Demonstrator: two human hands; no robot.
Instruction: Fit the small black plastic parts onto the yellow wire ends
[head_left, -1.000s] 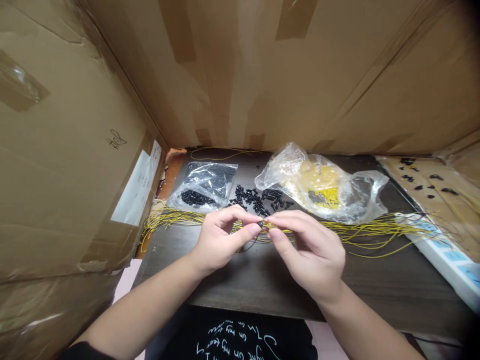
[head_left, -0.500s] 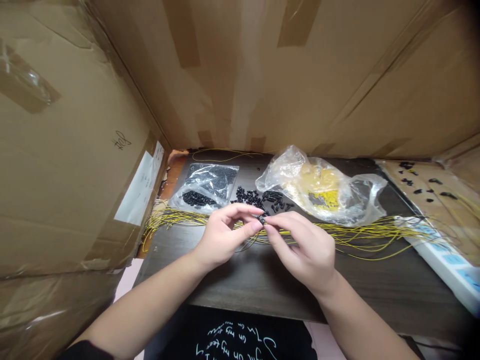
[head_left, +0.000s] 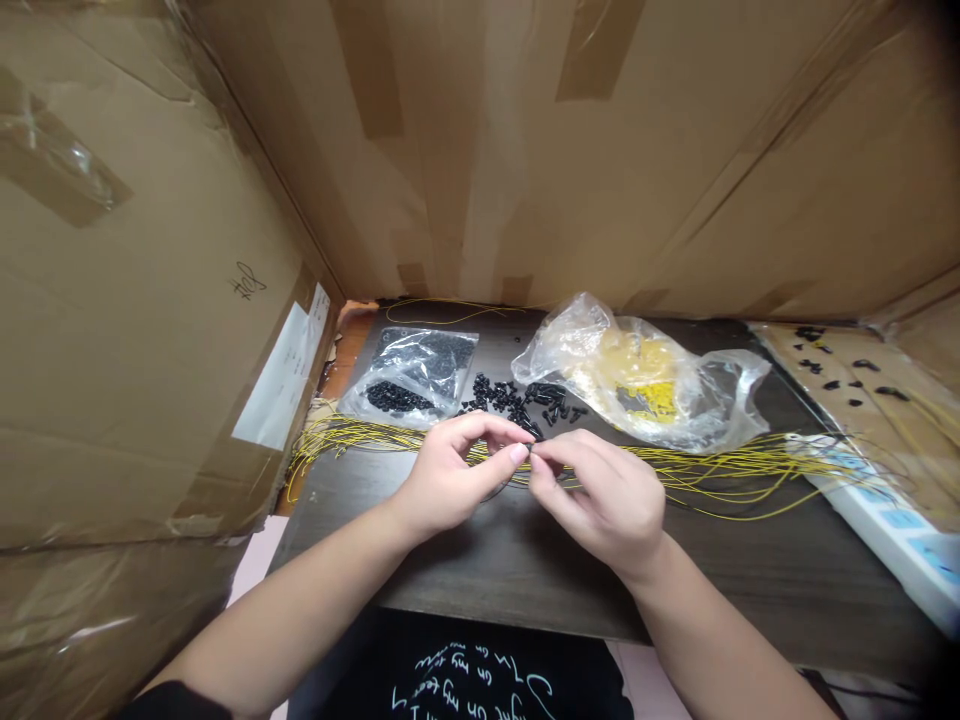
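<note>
Over the middle of the dark table (head_left: 517,570), my left hand (head_left: 454,475) pinches a small black part (head_left: 529,449) between thumb and index finger. My right hand (head_left: 604,505) meets it there, thumb and fingertips closed on the same part. Most of the part is hidden by the fingertips, so its exact kind is unclear. Beneath both hands a long bundle of thin yellow wires (head_left: 720,470) runs across the table. Just beyond the fingertips lie loose small black plastic pieces (head_left: 499,392) and black elongated pieces (head_left: 551,400).
A clear bag of black pieces (head_left: 420,360) lies back left, and a crumpled clear bag with yellow pieces (head_left: 652,390) back right. On the right are a white-and-blue power strip (head_left: 885,520) and cardboard with scattered black pieces (head_left: 832,385). Cardboard walls (head_left: 495,160) enclose the table.
Both hands have shifted slightly nearer, and my right fingers have curled closer around the small black part. The view has tilted a little; the bags and wires lie as before.
</note>
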